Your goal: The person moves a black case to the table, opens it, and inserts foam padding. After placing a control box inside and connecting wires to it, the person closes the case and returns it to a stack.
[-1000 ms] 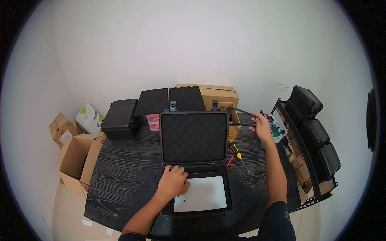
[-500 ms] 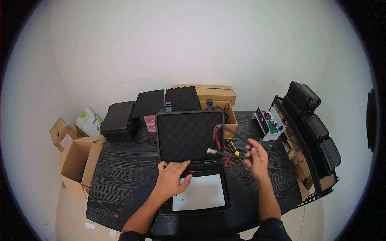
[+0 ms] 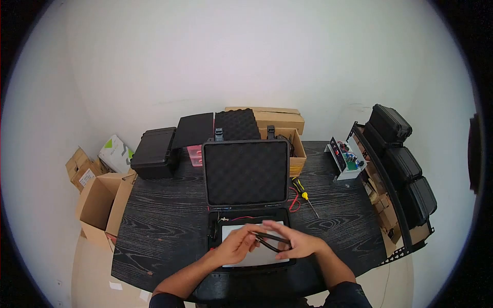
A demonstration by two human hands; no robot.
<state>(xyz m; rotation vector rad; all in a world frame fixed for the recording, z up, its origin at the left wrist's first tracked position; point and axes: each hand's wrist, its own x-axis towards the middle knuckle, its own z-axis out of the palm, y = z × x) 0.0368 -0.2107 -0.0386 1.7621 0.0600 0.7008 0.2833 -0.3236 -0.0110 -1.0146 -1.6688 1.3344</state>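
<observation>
A black hard case stands open in front of me, its lid (image 3: 246, 173) lined with egg-crate foam. In its base lies a white panel (image 3: 231, 231), partly covered by my hands. Above the panel, my left hand (image 3: 237, 247) pinches one end of a bent black cable (image 3: 272, 237). My right hand (image 3: 300, 243) holds the looped part of the same cable, its fingers curled round it. The cable's end is hidden in my left fingers. Thin wires (image 3: 241, 218) show along the base's far edge.
A yellow-black screwdriver (image 3: 305, 195) and a red wire (image 3: 294, 201) lie right of the case. A closed black case (image 3: 154, 153) stands left, and a circuit-board unit (image 3: 349, 159) back right. Cardboard boxes (image 3: 282, 120) stand behind; a rack (image 3: 393, 190) of cases borders the right.
My right hand has brought the cable left and down over the white panel. My left hand has left the case's hinge edge and now grips the cable too.
</observation>
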